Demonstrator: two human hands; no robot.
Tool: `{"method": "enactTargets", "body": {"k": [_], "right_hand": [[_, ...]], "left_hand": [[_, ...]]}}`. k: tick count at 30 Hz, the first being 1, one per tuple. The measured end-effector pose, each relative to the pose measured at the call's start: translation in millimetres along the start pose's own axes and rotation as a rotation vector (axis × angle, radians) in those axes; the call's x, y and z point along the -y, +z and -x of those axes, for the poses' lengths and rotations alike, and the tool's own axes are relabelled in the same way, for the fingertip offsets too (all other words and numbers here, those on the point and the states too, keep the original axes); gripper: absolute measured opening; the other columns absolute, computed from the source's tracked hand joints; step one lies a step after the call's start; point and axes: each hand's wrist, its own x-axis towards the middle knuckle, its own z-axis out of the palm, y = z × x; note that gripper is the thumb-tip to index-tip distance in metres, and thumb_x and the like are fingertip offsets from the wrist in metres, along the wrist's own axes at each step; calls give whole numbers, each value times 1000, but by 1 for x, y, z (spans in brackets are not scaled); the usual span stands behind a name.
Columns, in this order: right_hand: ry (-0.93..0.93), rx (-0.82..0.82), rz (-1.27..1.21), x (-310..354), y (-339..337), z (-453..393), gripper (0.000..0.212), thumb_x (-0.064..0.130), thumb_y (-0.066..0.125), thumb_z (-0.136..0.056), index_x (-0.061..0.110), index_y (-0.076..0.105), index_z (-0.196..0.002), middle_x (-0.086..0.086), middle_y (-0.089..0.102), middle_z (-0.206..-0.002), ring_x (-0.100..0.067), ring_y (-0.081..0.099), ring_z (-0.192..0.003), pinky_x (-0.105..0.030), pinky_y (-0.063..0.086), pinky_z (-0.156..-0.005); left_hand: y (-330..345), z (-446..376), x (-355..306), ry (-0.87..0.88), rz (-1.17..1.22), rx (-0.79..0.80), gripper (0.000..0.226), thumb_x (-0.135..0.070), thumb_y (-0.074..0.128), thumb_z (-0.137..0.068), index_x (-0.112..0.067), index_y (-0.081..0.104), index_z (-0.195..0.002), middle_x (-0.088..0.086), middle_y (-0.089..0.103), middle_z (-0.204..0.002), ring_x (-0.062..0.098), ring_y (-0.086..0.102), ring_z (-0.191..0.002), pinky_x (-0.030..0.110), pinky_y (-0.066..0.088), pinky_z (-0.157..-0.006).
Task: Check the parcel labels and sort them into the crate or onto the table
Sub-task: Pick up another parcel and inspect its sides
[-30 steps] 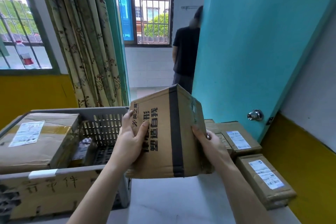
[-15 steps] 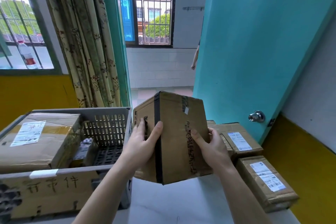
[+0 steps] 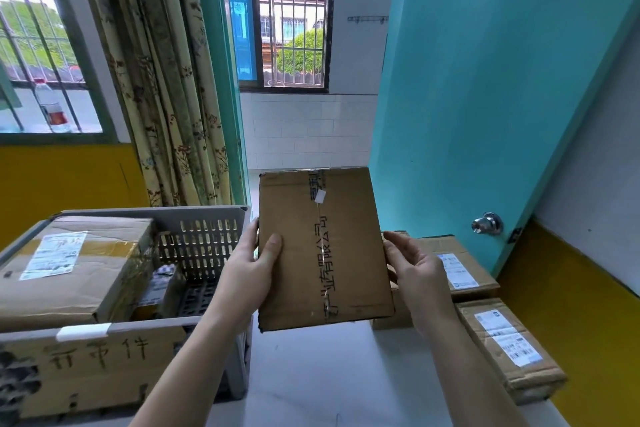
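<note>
White tabletop (image 3: 329, 374) fills the near part of the view, and two bare forearms reach forward over it. Both hands hold one cardboard parcel (image 3: 322, 250) in the air above the table, between the crate and the parcels on the right. The left hand (image 3: 249, 274) grips its left edge, with the thumb lying on the front face and the fingers curled behind. The right hand (image 3: 415, 274) holds the right edge, the palm turned toward the camera and the fingers bent around the side. The face turned to the camera has a strip of clear tape with dark printed characters and one small white sticker; a shipping label I cannot see on this side.

On the left stands one grey plastic crate (image 3: 207, 218) with slotted walls and a cardboard sign (image 3: 93, 360) with handwriting fixed on its front. Inside it lie one large labelled box (image 3: 79, 270) and one small dark packet (image 3: 162, 288) beside it.

On the right of the table lie two labelled parcels, a nearer one (image 3: 509, 347) and a farther one (image 3: 457, 263), with more cardboard partly hidden behind the right hand.

Farther away are one teal door (image 3: 485, 80) with a metal knob (image 3: 486, 224), one flowered curtain (image 3: 166, 80), two barred windows, and one plastic bottle (image 3: 52, 107) on the left sill.
</note>
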Motion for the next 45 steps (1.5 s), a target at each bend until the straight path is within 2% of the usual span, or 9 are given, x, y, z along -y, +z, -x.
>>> {"method": "enactTargets", "body": {"k": [4, 8, 12, 17, 20, 24, 29, 35, 45], "right_hand": [[89, 187, 196, -4, -9, -8, 89, 103, 52, -57, 43, 73, -118, 23, 73, -112, 2, 63, -104, -34, 47, -95], [312, 343, 178, -2, -9, -8, 81, 109, 46, -50, 53, 74, -102, 8, 78, -111, -20, 69, -113, -47, 48, -108], [234, 225, 260, -8, -8, -8, 114, 109, 43, -50, 18, 73, -112, -9, 74, -98, -31, 68, -96, -34, 46, -86], [171, 69, 187, -5, -10, -3, 75, 90, 62, -61, 23, 75, -92, 2, 78, -94, -20, 71, -96, -32, 55, -76], [182, 47, 101, -4, -6, -1, 65, 79, 67, -59, 24, 69, -94, 4, 78, -93, -17, 72, -94, -34, 59, -77], [204, 65, 26, -3, -3, 1, 72, 72, 73, -56, 20, 64, -104, -3, 77, -102, -20, 73, -96, -37, 61, -80], [128, 46, 93, -2, -1, 2, 60, 54, 82, -76, 14, 61, -116, -1, 76, -106, -17, 73, -97, -37, 61, -81], [67, 121, 218, 2, 2, 2, 32, 58, 73, -85, 30, 71, -101, 10, 79, -91, -13, 75, -91, -45, 61, -86], [85, 1, 443, 18, 18, 4, 67, 83, 38, -88, 18, 50, -76, 1, 56, -73, -15, 53, -68, -32, 33, -57]], "left_hand": [[-5, -1, 3, -46, 72, -7, 49, -38, 56, -106, -31, 46, -153, -1, 64, -142, 19, 66, -121, 43, 55, -104], [-4, 2, 6, -39, 63, -4, 40, -39, 56, -105, -35, 51, -145, -4, 64, -140, 16, 67, -119, 34, 59, -96], [-7, 0, 7, -12, 9, -39, 51, -35, 56, -106, -37, 42, -155, 0, 67, -137, 23, 68, -118, 49, 54, -105], [-7, -1, 8, 80, -249, -69, 50, -40, 57, -104, -36, 48, -153, -7, 64, -137, 7, 63, -113, 26, 50, -98], [0, 2, 10, 80, -332, 1, 65, -53, 51, -103, -29, 33, -161, -1, 38, -164, 16, 38, -148, 37, 29, -124], [2, 2, 8, 56, -387, 37, 70, -59, 47, -100, -32, 28, -162, 1, 19, -172, 17, 13, -160, 42, 11, -130], [4, 4, 7, 187, -354, -43, 43, -31, 50, -108, -25, 52, -151, -7, 53, -152, 17, 44, -145, 39, 35, -121], [5, 3, -15, -81, -307, -3, 106, -110, 30, -53, -25, 58, -108, -3, 69, -101, 15, 66, -94, 34, 47, -68], [12, -5, -10, -237, -282, -116, 111, -104, 43, -55, -13, 54, -118, 4, 64, -103, 23, 65, -92, 38, 54, -72]]}}
